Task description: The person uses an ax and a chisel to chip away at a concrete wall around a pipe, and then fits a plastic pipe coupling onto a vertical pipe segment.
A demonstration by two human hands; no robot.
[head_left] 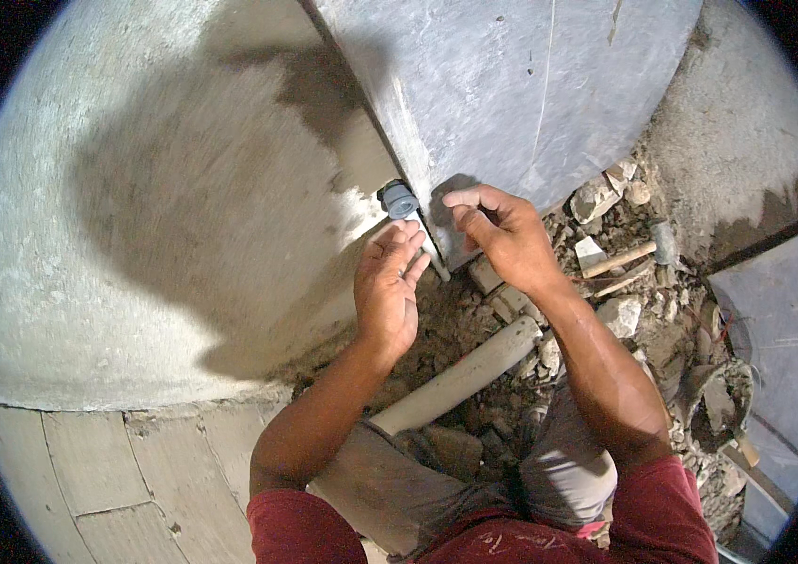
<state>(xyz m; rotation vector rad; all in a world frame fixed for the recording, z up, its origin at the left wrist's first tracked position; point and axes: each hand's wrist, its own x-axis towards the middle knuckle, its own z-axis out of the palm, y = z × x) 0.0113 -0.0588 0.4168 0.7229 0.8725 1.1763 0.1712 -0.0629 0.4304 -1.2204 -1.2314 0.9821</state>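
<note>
A grey plastic pipe fitting (400, 200) with a round open mouth sticks out of the wall, beside the corner seam. Just below it is my left hand (388, 291), palm turned up, with loosely bent fingers apart and fingertips close to the fitting. Whether they touch it I cannot tell. A thin pale pipe (433, 252) runs down along the seam, behind these fingers. To the right, my right hand (508, 235) hangs in the air before the grey panel. Its index finger points left, the thumb is bent under it, and nothing shows between them.
A thick pale pipe (465, 374) slants across the rubble before my knees. On the right lie a wooden-handled hammer (623, 258), broken stones (596, 199) and a bucket (745, 390). Smooth plaster wall (173, 235) rises at left, above floor tiles (98, 461); a grey panel (512, 85) stands ahead.
</note>
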